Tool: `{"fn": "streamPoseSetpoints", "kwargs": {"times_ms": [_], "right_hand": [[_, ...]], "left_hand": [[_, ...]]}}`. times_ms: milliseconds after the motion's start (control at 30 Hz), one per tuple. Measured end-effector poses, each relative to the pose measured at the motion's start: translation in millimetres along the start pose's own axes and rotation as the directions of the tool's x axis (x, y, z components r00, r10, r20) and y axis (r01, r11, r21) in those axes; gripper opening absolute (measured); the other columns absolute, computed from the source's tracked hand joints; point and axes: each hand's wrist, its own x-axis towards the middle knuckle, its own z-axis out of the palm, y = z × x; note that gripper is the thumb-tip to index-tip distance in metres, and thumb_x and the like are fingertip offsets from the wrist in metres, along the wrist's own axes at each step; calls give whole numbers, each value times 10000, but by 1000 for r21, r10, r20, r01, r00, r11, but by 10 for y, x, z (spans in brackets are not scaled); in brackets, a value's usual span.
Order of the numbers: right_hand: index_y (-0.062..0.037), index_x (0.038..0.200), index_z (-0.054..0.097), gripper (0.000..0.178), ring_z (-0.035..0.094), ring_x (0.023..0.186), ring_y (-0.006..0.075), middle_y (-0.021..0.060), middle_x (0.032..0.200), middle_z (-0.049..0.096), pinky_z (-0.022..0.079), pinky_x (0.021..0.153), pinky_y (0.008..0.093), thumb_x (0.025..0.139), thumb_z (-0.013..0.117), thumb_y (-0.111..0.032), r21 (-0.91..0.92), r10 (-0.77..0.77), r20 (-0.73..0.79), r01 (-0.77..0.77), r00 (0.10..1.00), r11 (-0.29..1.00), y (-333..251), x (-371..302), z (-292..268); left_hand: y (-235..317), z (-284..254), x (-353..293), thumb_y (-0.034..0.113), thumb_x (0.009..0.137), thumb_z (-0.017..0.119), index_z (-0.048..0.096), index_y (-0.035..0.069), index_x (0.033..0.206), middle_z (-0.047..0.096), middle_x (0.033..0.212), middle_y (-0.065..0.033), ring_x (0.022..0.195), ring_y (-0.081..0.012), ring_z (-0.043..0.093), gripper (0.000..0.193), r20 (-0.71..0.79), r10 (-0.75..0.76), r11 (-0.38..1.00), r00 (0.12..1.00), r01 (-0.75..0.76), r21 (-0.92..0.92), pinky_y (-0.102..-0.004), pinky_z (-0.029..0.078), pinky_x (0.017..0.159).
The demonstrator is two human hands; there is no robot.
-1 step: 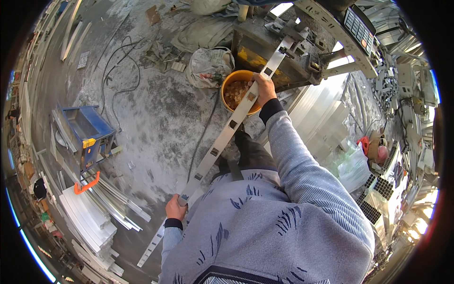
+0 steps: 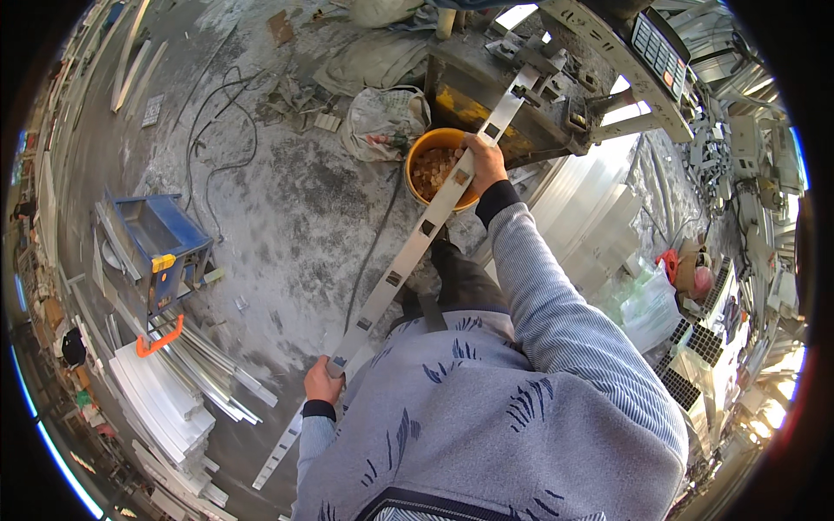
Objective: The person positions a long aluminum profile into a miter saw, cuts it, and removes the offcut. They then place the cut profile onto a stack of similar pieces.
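Note:
A long silvery metal profile (image 2: 408,259) with square cut-outs runs slantwise from the lower left up to the machine (image 2: 547,91). My right hand (image 2: 486,163) is closed round its upper part, just short of the machine. Lower down, beside my left hip, my left hand (image 2: 324,380) grips the same profile. The far end meets the metal fittings of the machine; exactly how it sits there cannot be made out. Below the profile stands an orange bucket (image 2: 410,181) holding many small pale-brown pieces, partly hidden by the profile and my right hand.
A white sack (image 2: 369,130) lies beside the bucket. On the left stands a blue metal machine (image 2: 161,230) with an orange handle, near stacked white profiles (image 2: 161,395). Black cable (image 2: 252,130) loops over the floor. A keypad panel (image 2: 658,56) hangs upper right, above more long profiles (image 2: 599,204).

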Motion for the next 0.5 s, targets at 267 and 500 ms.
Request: {"fn": "streamPoseSetpoints", "kwargs": {"times_ms": [267, 500], "right_hand": [[-21, 1176, 560, 340, 679, 868, 242, 125, 1024, 660, 580, 706, 406, 931, 686, -220, 31, 91, 32, -92, 995, 995, -156, -94, -106], [20, 1301, 585, 499, 702, 897, 239, 138, 1098, 697, 583, 812, 381, 896, 710, -244, -464, -235, -138, 147, 962, 874, -738, 376, -1216]], "left_hand": [[19, -22, -18, 154, 704, 779, 636, 77, 935, 708, 863, -223, 856, -439, 684, 283, 0, 1, 999, 1000, -1, -36, -506, 540, 754], [51, -59, -23, 145, 694, 789, 628, 65, 950, 707, 878, -227, 877, -448, 678, 313, 52, -26, 997, 998, 30, -77, -503, 534, 752]]}}
